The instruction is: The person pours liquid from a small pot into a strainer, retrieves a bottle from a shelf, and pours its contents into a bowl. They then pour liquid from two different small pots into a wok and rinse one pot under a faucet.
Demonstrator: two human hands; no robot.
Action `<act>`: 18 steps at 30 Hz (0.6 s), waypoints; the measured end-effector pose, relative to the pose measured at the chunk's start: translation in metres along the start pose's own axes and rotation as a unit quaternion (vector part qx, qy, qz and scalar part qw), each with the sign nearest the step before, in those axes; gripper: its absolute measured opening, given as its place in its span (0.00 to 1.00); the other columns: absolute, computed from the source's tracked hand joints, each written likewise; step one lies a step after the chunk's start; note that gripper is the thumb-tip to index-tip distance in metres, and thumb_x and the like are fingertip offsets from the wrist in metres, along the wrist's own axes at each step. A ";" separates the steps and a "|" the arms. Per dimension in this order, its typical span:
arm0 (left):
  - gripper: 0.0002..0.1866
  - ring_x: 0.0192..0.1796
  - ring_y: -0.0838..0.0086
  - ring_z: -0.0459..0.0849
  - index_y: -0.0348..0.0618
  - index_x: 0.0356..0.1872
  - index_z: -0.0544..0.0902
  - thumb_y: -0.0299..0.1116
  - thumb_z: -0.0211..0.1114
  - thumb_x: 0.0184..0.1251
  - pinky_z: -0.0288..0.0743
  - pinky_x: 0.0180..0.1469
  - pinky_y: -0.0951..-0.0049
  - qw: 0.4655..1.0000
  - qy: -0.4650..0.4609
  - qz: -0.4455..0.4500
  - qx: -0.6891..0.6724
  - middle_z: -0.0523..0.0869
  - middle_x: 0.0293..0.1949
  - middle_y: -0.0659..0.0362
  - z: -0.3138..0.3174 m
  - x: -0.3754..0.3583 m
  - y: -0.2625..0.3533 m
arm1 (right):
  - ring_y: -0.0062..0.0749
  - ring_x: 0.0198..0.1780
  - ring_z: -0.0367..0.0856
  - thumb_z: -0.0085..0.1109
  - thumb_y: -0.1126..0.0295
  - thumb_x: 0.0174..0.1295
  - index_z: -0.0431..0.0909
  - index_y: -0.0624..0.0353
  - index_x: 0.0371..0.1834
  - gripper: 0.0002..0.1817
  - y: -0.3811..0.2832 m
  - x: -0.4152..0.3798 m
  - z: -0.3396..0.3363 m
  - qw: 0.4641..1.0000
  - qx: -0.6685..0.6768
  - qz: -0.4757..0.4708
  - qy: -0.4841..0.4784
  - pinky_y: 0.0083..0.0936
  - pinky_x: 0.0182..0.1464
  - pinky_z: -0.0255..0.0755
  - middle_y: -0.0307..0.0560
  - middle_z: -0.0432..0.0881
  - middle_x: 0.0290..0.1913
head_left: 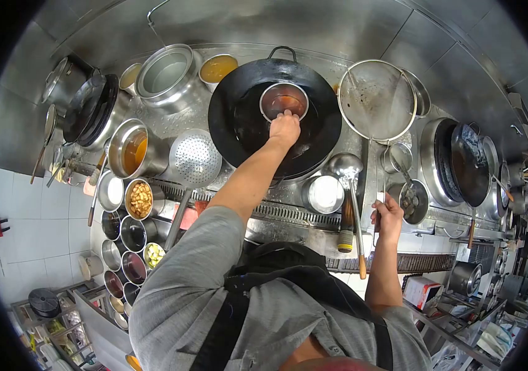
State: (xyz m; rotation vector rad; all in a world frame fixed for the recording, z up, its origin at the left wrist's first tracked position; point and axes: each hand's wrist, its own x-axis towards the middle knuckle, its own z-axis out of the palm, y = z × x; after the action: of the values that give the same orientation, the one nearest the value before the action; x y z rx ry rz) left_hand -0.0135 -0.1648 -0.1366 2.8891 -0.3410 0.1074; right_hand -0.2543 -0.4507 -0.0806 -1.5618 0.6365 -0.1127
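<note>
My left hand point(285, 128) grips the near rim of a small round metal bowl point(267, 101). Some reddish-brown sauce shows inside the bowl, which is over the large black wok point(233, 99). The wok's dark inside has a shiny patch near the front. On the right, the fingers of my right hand point(389, 217) are closed around the long thin handle of a wide mesh strainer point(378, 93). The strainer's round mesh lies beyond that hand, to the right of the wok, partly over another metal pot point(423, 99).
A perforated skimmer point(195, 157) sits left of the wok. A ladle point(345, 166) and a brush point(345, 238) lie at the front right. Several metal pots of sauces and ingredients, including a pot of brown pieces point(140, 199), crowd the left. Stacked woks point(471, 164) stand far right.
</note>
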 end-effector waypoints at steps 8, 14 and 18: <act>0.06 0.41 0.51 0.82 0.38 0.31 0.79 0.29 0.58 0.62 0.78 0.44 0.56 0.972 0.187 0.005 -0.145 0.82 0.37 0.46 -0.015 -0.017 -0.044 | 0.21 0.17 0.72 0.56 0.77 0.58 0.73 0.69 0.59 0.23 -0.008 0.010 0.002 0.998 -0.060 -0.003 -0.022 0.17 0.17 0.63 0.44 0.81 0.27; 0.07 0.36 0.49 0.83 0.38 0.29 0.82 0.31 0.64 0.58 0.78 0.43 0.56 0.927 0.168 -0.153 -0.299 0.84 0.31 0.45 -0.007 -0.038 -0.090 | 0.20 0.18 0.74 0.56 0.76 0.58 0.72 0.69 0.61 0.25 -0.023 0.039 0.043 0.975 -0.206 -0.072 -0.038 0.19 0.18 0.67 0.45 0.81 0.27; 0.07 0.37 0.50 0.84 0.39 0.29 0.83 0.32 0.65 0.57 0.78 0.42 0.57 0.945 0.173 -0.105 -0.258 0.84 0.32 0.46 -0.021 -0.056 -0.094 | 0.28 0.20 0.79 0.56 0.75 0.56 0.75 0.66 0.58 0.23 -0.011 0.068 0.060 0.900 -0.388 -0.197 -0.030 0.27 0.25 0.73 0.51 0.82 0.24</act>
State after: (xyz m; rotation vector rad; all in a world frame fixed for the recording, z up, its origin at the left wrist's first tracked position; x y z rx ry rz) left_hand -0.0461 -0.0584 -0.1421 2.3104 0.0106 0.4150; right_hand -0.1675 -0.4291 -0.0979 -2.4519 0.3049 -0.1201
